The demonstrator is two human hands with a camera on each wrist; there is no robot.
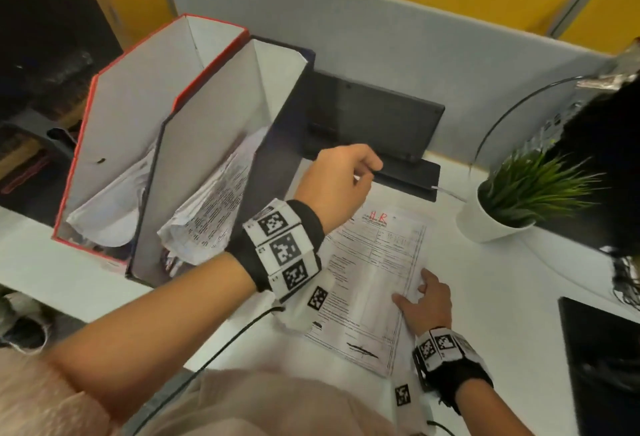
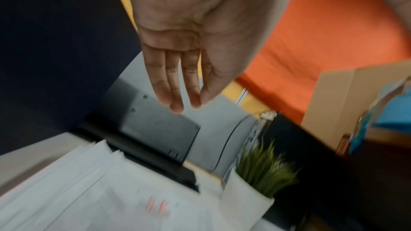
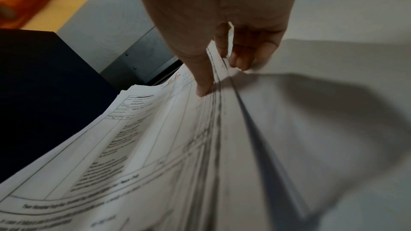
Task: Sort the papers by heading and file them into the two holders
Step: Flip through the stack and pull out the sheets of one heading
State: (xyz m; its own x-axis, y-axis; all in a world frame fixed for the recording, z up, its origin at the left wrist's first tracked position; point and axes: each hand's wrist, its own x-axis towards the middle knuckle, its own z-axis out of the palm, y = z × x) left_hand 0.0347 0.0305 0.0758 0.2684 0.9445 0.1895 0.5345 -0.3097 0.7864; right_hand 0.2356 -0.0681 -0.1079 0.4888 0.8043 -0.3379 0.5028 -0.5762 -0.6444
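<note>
1. Landmark: the paper stack (image 1: 374, 283) lies flat on the white worktop (image 1: 512, 297). Its top sheet is a printed form with a red handwritten heading "HR" at the far end.
2. Right hand (image 1: 427, 300): it rests at the right edge of the stack. In the right wrist view the thumb (image 3: 203, 76) presses on top of the sheet edge while the fingers (image 3: 241, 60) curl beneath it, pinching the edge of the top sheets and lifting it off the worktop.
3. Left hand (image 1: 337, 181): it hovers above the far-left corner of the stack and touches nothing. In the left wrist view the fingers (image 2: 175, 83) are straight and together; the hand is released and carries nothing.
4. Red holder (image 1: 114, 113): it stands to the left of the stack, farthest away, and contains curled sheets at the bottom.
5. Dark blue holder (image 1: 277, 144): it stands between the red holder and the stack, touching the red holder, and also contains printed sheets.
6. Black device (image 1: 377, 123): it sits just beyond the far end of the stack, against the grey partition (image 1: 415, 40).
7. Potted plant (image 1: 512, 200): a white pot with green grass-like leaves stands right of the stack's far end.
</note>
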